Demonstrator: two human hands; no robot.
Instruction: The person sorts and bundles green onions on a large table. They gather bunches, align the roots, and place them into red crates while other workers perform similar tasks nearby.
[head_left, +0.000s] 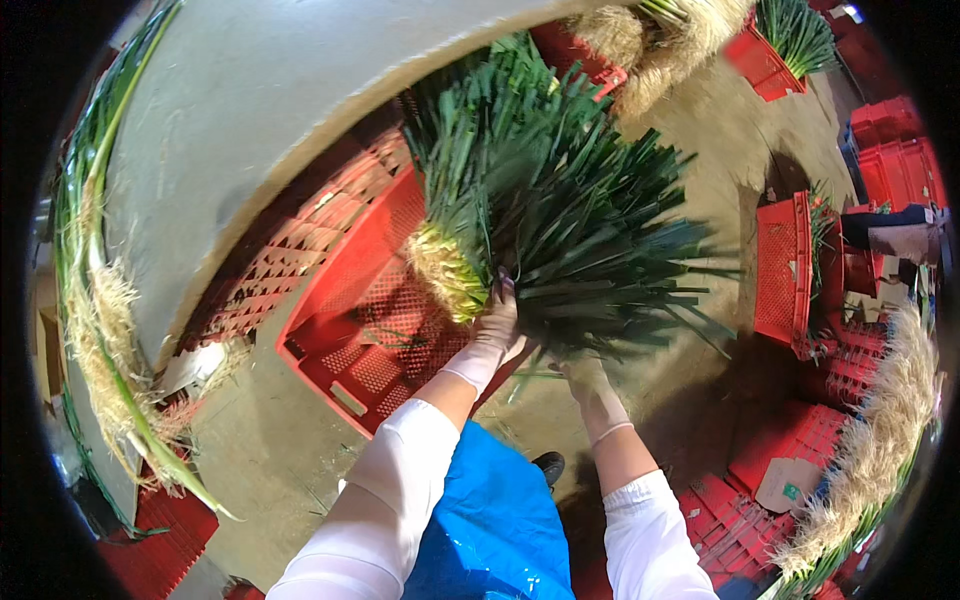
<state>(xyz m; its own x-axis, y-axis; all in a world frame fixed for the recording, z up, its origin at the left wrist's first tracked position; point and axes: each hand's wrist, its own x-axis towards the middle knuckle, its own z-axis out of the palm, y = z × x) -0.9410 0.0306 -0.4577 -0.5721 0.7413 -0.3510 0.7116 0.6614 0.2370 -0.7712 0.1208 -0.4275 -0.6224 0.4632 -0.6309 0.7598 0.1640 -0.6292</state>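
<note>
Both hands wear thin pale gloves. My left hand is at the near edge of a big bundle of green leek-like leaves, gripping it beside the cut pale ends. Blurred, my right hand holds the underside of the same bundle, its fingers partly hidden by leaves. The leaves fan out to the right, past the side of a red perforated plastic crate. More stalks lie in the crate's far part, their yellow-white trimmed ends facing left. The crate's near part shows bare mesh floor.
A grey tabletop curves along the upper left, with rooted stalks at its left edge. More rooted stalks are piled at right. Red crates stand at right. A blue apron hangs before me; a dark shoe shows below.
</note>
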